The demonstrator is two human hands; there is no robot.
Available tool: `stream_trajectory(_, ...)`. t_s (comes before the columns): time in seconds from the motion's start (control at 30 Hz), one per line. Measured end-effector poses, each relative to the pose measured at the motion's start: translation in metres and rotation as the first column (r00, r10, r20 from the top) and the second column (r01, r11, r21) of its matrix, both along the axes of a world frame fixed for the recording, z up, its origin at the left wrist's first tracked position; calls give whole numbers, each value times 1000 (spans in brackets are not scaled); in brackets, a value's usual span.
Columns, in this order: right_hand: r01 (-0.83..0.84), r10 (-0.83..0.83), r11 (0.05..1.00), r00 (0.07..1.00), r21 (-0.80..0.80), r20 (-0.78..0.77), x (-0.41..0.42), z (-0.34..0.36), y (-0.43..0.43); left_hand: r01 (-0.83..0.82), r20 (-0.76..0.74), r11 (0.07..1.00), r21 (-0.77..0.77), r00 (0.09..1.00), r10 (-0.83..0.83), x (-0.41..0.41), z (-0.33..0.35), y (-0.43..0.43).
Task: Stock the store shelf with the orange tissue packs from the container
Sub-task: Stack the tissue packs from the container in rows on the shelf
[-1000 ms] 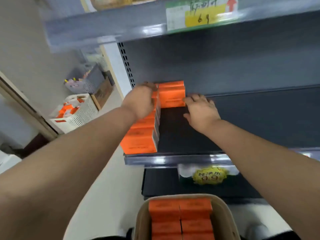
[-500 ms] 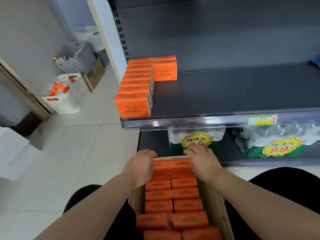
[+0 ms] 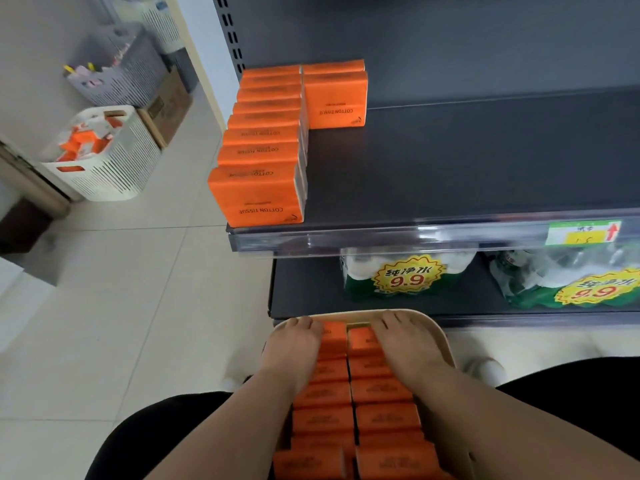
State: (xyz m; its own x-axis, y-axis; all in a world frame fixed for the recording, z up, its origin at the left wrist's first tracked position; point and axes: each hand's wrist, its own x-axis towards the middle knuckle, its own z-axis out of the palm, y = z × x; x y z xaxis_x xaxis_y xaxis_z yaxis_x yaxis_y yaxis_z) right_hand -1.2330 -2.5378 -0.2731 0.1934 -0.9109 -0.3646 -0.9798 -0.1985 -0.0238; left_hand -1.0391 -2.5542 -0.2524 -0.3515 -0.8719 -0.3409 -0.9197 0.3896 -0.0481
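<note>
Plainly the stocking is at an early stage: on the dark grey metal store shelf (image 3: 467,161) one file of orange rectangular tissue packs (image 3: 263,150) runs from the back panel to the front lip at the far left end, and just beside it a second file (image 3: 334,98) has only two packs, both standing at the back. Everything to the right of those two files is bare shelf board, as far as the green and yellow price label (image 3: 583,233) on the clear front rail. The beige plastic container (image 3: 440,329) sits low in front of the person, below the shelf, and it holds two files of the same orange packs (image 3: 381,389) packed close together, so a good deal is left to move. The left hand (image 3: 294,351) lies on the left file in the container, fingers pressed together and reaching the far rim; the right hand (image 3: 410,348) lies the same way on the right file. Their fingertips dip over the farthest packs, but the thumbs are hidden, so I cannot tell whether either hand has closed on a pack; none is lifted. My judgement is that the next pick is being set up, and that the second file wants filling forward before a third is begun.
</note>
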Motion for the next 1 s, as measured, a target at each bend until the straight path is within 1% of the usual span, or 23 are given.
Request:
stream_trajectory(0.13,-18,17,999,999,-29,-44,-5,-4,1,99,126,995,-33,988,-94,-4,-12,-2)
stream_trajectory(0.27,10,-10,999,1000,-31,-2,-19,3,9,181,164,983,-39,971,-173,-16,-16,-3)
stream_trajectory(0.33,17,-17,999,1000,-27,26,-27,9,15,172,155,985,3,973,-171,-22,-17,0)
stream_trajectory(0.4,24,-22,999,999,-44,45,-34,16,21,117,145,992,40,982,-121,-26,-15,5)
stream_trajectory(0.47,37,-31,996,996,-75,80,-38,22,27,47,112,999,23,992,-50,-26,-11,9)
stream_trajectory(0.53,57,-44,992,992,-116,118,-41,33,32,9,47,1000,-5,999,-8,-26,0,14)
stream_trajectory(0.63,57,-31,975,992,-213,121,-42,54,37,59,-11,996,-72,998,-60,-24,23,21)
stream_trajectory(0.73,77,-29,940,989,-334,147,-46,81,39,-2,-121,993,-118,993,-13,-24,58,28)
stream_trajectory(0.8,108,-34,898,983,-426,178,-50,105,38,-36,-198,986,-163,980,3,-29,88,31)
stream_trajectory(0.9,140,-47,807,984,-573,175,-57,144,30,-76,-250,966,-248,968,12,-39,137,27)
stream_trajectory(1.0,171,-69,717,982,-676,175,-64,177,17,-95,-318,933,-348,948,-22,-50,183,12)
